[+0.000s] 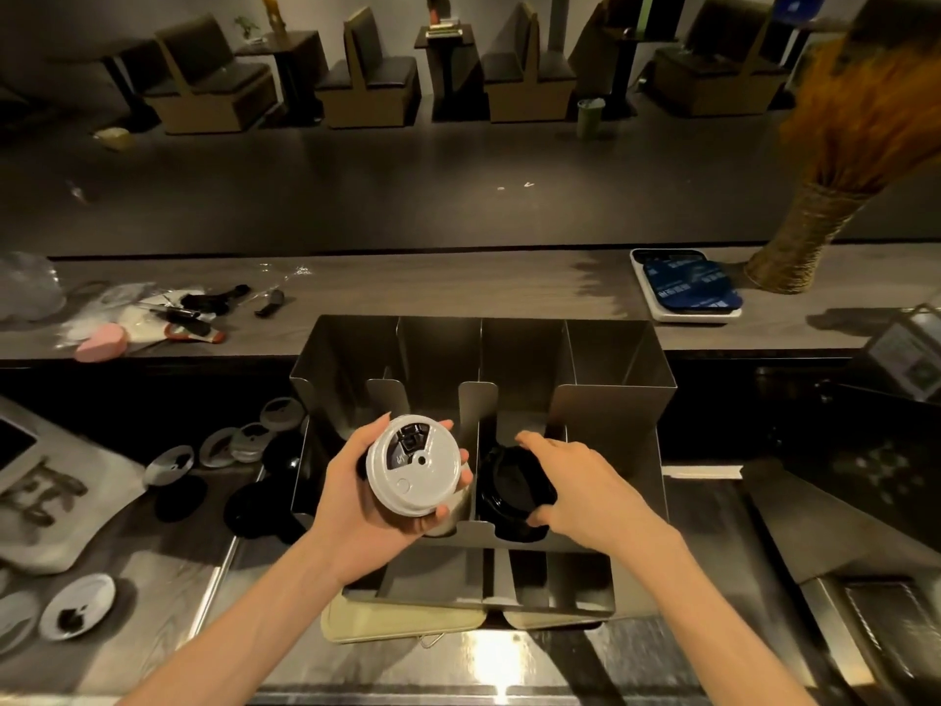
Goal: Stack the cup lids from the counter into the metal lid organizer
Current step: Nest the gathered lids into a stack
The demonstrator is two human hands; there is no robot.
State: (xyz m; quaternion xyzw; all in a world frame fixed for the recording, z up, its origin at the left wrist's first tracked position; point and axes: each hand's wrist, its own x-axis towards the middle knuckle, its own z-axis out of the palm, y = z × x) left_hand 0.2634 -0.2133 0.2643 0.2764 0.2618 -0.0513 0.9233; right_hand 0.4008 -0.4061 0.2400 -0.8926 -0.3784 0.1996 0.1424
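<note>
A stack of white cup lids [413, 465] is held in the left hand [371, 494], the fingers curled up around its far side and the thumb along its near edge, above the second compartment from the left of the metal lid organizer [611, 400]. The top lid of that stack shows a dark sip flap and a small round hole. A stack of black lids [511, 489] is gripped by the right hand [570, 484], with the fingers laid over its top and the thumb tucked under its near edge; the stack sits low in the third compartment, just right of a metal divider [477, 405]. The organizer stands on a steel counter [713, 552], its front edge over a pale cloth [397, 621]. To the left of the organizer, several loose white lids [219, 445] and black lids [254, 507] are scattered on the counter, and further white lids [76, 606] lie near the left edge. Behind the organizer, on a raised ledge [458, 287], a pink object [101, 341], dark tools and clear wrapping are seen at the left, and a small scale bearing dark blue packets [687, 287] at the right beside a woven vase [799, 236].
</note>
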